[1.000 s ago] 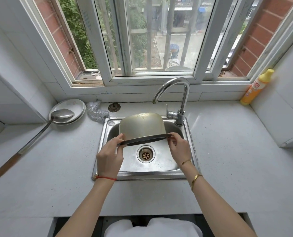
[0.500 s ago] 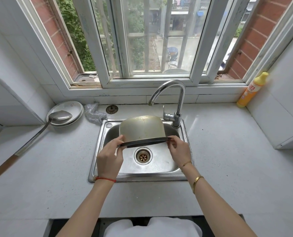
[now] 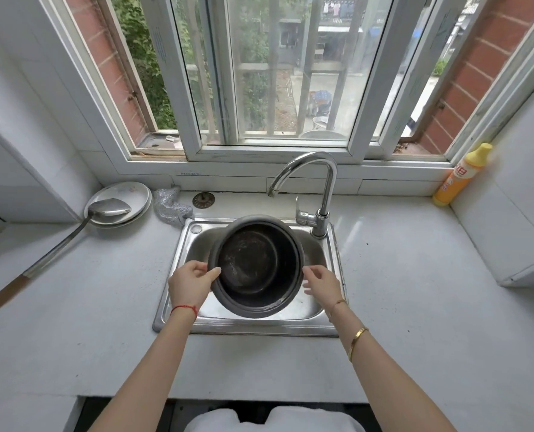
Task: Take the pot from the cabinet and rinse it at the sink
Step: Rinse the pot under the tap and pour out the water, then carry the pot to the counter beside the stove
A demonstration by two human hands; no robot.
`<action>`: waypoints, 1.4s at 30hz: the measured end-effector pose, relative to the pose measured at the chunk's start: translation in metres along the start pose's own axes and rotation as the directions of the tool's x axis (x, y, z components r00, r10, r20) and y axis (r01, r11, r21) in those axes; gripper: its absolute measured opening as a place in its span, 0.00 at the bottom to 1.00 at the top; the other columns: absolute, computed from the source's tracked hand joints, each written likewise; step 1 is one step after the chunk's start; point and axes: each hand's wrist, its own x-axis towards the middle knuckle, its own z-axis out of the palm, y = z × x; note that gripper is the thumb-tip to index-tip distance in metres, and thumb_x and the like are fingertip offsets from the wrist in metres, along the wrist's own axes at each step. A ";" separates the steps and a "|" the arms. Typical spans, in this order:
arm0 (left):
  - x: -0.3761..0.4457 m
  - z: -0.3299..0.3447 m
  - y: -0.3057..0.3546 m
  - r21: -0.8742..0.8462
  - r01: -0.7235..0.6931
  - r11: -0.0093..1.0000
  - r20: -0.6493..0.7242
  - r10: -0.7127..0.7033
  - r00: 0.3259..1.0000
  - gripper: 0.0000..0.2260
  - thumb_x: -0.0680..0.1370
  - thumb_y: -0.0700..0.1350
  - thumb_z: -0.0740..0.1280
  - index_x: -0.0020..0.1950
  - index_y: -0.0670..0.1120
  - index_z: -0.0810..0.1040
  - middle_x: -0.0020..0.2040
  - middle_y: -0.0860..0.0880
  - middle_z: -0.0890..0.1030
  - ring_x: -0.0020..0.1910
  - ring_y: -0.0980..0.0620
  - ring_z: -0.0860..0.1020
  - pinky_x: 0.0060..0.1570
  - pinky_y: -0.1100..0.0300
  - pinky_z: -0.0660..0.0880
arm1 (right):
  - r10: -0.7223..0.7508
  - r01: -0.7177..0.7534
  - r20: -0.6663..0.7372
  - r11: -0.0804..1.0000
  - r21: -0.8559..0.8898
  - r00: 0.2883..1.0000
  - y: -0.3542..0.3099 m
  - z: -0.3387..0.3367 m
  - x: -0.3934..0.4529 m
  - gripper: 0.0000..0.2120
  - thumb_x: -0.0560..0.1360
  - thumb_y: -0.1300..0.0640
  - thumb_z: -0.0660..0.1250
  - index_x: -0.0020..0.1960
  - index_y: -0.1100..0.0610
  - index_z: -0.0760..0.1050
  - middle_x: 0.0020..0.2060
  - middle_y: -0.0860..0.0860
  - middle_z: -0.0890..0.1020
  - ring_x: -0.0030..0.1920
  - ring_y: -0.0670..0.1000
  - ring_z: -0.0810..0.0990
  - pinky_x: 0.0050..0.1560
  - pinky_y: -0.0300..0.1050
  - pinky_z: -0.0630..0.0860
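The sink (image 3: 324, 307) is a small steel basin set in the middle of the white table (image 3: 430, 307), under the window. The pot (image 3: 253, 266) is over the basin with its mouth turned up toward the camera; inside it only streaks and dull smears show on the dark bottom, and I cannot tell whether any water stands in it. At the table's back left corner a white plate (image 3: 134, 191) carries the bowl of a long metal ladle (image 3: 110, 208), whose wooden-ended handle runs out toward the left edge.

The pot sits between the two hands. The left hand (image 3: 190, 283) grips its left rim, thumb curled over the edge. The right hand (image 3: 321, 283) is at the right rim with fingers loosely spread; whether they touch the rim cannot be told.

The pot is round and deep, dark grey to black inside, with a thick dark rim, worn and scuffed.

The curved tap (image 3: 318, 188) stands at the sink's back right corner, its spout just behind the pot. A yellow bottle (image 3: 458, 176) leans in the table's back right corner.
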 end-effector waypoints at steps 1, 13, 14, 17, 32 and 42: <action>-0.001 0.001 -0.002 -0.088 0.074 0.993 0.023 -0.072 0.997 0.10 0.71 0.43 0.77 0.49 0.41 0.82 0.42 0.46 0.84 0.44 0.47 0.82 0.44 0.57 0.82 | 0.050 -0.051 0.026 0.997 0.060 0.998 0.002 0.000 -0.004 0.13 0.79 0.50 0.63 0.53 0.59 0.79 0.49 0.56 0.83 0.47 0.54 0.83 0.48 0.48 0.82; 0.004 0.009 -0.015 -0.362 0.362 0.859 0.298 -0.262 0.918 0.07 0.72 0.34 0.76 0.45 0.40 0.79 0.47 0.38 0.84 0.44 0.41 0.84 0.33 0.65 0.81 | 0.174 -0.148 -0.043 0.924 0.352 0.984 0.023 0.005 -0.040 0.09 0.79 0.58 0.65 0.54 0.62 0.79 0.47 0.60 0.84 0.45 0.56 0.84 0.45 0.45 0.82; 0.008 0.009 -0.017 -0.355 0.361 0.862 0.307 -0.257 0.916 0.07 0.71 0.35 0.76 0.45 0.41 0.80 0.48 0.37 0.84 0.46 0.41 0.84 0.34 0.64 0.82 | 0.174 -0.139 -0.065 0.922 0.362 0.983 0.023 0.006 -0.044 0.09 0.79 0.58 0.65 0.54 0.62 0.79 0.47 0.60 0.84 0.44 0.55 0.84 0.44 0.44 0.82; 0.016 0.008 -0.015 -0.331 0.352 0.876 0.362 -0.226 0.904 0.08 0.72 0.37 0.76 0.49 0.39 0.81 0.48 0.37 0.85 0.47 0.41 0.85 0.38 0.63 0.83 | 0.179 -0.107 -0.144 0.908 0.406 0.973 0.018 0.009 -0.058 0.09 0.79 0.59 0.65 0.54 0.63 0.78 0.43 0.57 0.83 0.40 0.52 0.82 0.40 0.41 0.80; -0.018 0.047 -0.001 -0.134 0.174 0.976 0.735 -0.020 0.678 0.09 0.72 0.40 0.77 0.50 0.41 0.84 0.48 0.40 0.85 0.43 0.43 0.85 0.39 0.59 0.83 | 0.375 0.048 -0.579 0.810 0.584 0.724 0.051 -0.002 -0.193 0.10 0.80 0.60 0.63 0.55 0.65 0.78 0.40 0.55 0.82 0.37 0.50 0.80 0.40 0.43 0.80; -0.124 0.075 -0.007 -0.022 0.017 1.000 0.914 0.014 0.404 0.13 0.70 0.39 0.78 0.52 0.39 0.83 0.42 0.46 0.85 0.37 0.52 0.85 0.38 0.60 0.82 | 0.538 0.180 -0.726 0.736 0.652 0.429 0.103 -0.002 -0.331 0.09 0.80 0.60 0.63 0.52 0.64 0.79 0.42 0.57 0.83 0.39 0.51 0.81 0.42 0.45 0.81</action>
